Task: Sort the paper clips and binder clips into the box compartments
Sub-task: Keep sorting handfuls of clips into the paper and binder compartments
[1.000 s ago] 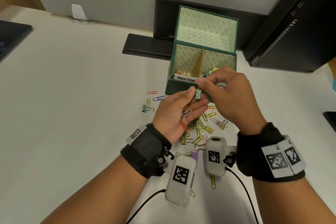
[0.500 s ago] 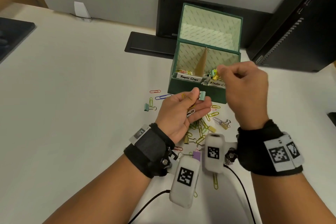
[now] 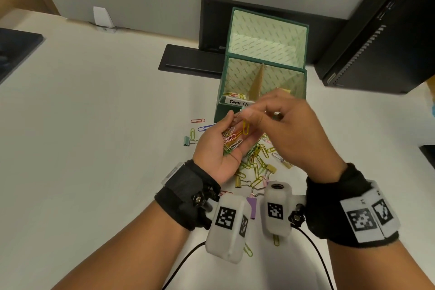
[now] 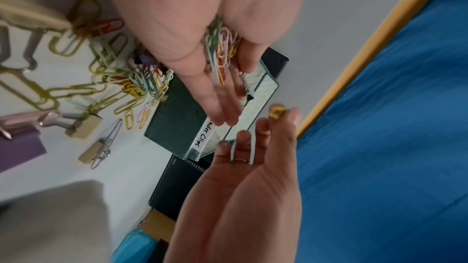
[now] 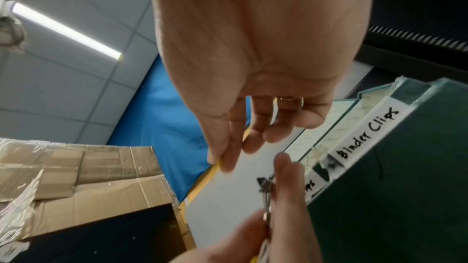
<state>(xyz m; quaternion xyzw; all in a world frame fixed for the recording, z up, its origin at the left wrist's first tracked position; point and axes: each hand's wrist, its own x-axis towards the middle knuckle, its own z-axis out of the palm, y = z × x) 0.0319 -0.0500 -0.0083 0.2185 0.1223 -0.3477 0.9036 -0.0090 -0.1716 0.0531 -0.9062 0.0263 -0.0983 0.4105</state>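
Observation:
My left hand (image 3: 226,146) lies palm up in front of the green box (image 3: 224,110), cupping a bunch of coloured paper clips (image 3: 231,140). Its thumb and forefinger pinch the wire handles of a small binder clip (image 5: 264,184), also visible as the binder clip (image 4: 247,87). My right hand (image 3: 282,122) meets the left fingertips and pinches a yellow paper clip (image 3: 245,128). The box is open, with a cardboard divider (image 3: 256,82) between a left compartment labelled Paper Clips (image 3: 239,102) and a right one labelled Binder Clips (image 5: 367,133).
A loose pile of paper clips and tan binder clips (image 3: 257,162) lies on the white table beneath my hands. A purple binder clip (image 3: 251,206) and a green one (image 3: 187,141) lie nearby. A black monitor base (image 3: 188,63) and a black tower (image 3: 376,30) stand behind.
My right hand went from the left hand to above the binder clip compartment, then came back to the left fingertips. The left hand still holds its clips, with the palm more exposed.

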